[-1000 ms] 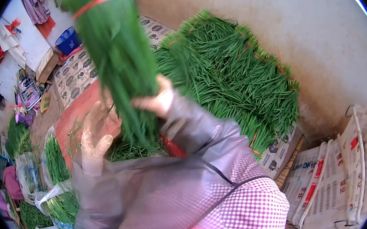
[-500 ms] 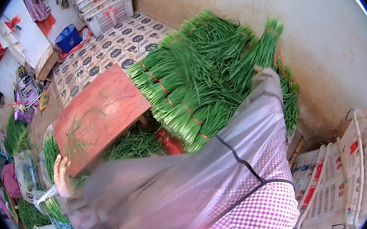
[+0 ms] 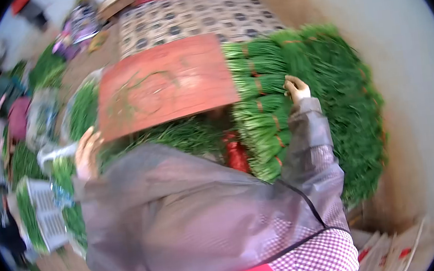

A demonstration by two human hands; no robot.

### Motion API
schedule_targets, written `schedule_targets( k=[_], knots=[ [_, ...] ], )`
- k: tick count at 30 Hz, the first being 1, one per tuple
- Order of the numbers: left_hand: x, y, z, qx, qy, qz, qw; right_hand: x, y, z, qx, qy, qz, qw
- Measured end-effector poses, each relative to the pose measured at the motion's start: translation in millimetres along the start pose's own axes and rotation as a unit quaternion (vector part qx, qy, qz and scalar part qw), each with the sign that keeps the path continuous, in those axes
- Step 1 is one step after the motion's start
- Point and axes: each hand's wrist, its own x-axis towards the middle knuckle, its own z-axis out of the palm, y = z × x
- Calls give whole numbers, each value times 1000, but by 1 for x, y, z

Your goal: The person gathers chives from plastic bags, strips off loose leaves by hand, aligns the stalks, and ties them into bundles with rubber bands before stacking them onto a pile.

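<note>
My left hand (image 3: 88, 153), fingers stretched out, is at the near left corner of a red board (image 3: 169, 85) strewn with loose green stalks. It holds nothing. My right hand (image 3: 297, 88) is over the stacked chive bundles (image 3: 262, 86), its fingers loosely bent and apart, with no bundle lifted in them. Orange bands tie the bundles, whose pale ends face the board. Farther right, more chives (image 3: 349, 106) are piled against the wall. Loose chives (image 3: 180, 136) lie under the board's near edge.
A red plastic bag (image 3: 235, 152) lies between the board and the stack. White crates (image 3: 50, 214) and bagged greens (image 3: 85, 112) stand at the left. A patterned floor covering (image 3: 194, 16) stretches behind the board. The wall (image 3: 406, 73) bounds the right side.
My right hand has let go of the chive bundle at the wall side and moved back toward the board. My left hand has come nearer the board's corner. The view has turned.
</note>
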Motion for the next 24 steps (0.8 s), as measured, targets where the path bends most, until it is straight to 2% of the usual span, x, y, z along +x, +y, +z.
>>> schedule_targets(
  k=[3, 5, 7, 8, 11, 13, 15, 21, 24],
  knots=[
    [-26, 11, -27, -28, 96, 6, 995, -42, -42, 89, 33, -136, 11, 990],
    [-39, 17, -56, -24, 129, -14, 991, -52, -32, 135, 8, -195, -15, 981],
    [-51, 21, -85, -23, 151, -43, 987, -66, -46, 171, -57, -235, -24, 970],
    [-56, 16, -91, -14, 166, -34, 985, -63, -43, 177, -131, -277, -6, 952],
    [-85, 17, -111, -22, 175, -59, 983, -78, -37, 183, -148, -409, 233, 870],
    [-96, 7, -127, -17, 195, -73, 978, -88, 10, 193, -193, -451, 322, 810],
    [-103, -7, -139, -20, 208, -87, 974, -110, 45, 198, -262, -448, 301, 800],
    [-88, -4, -128, 1, 236, -130, 963, -166, 111, 209, -430, -368, 147, 811],
    [-45, -3, -110, 54, 148, -92, 983, -180, 125, 212, -459, -341, 115, 812]
  ],
)
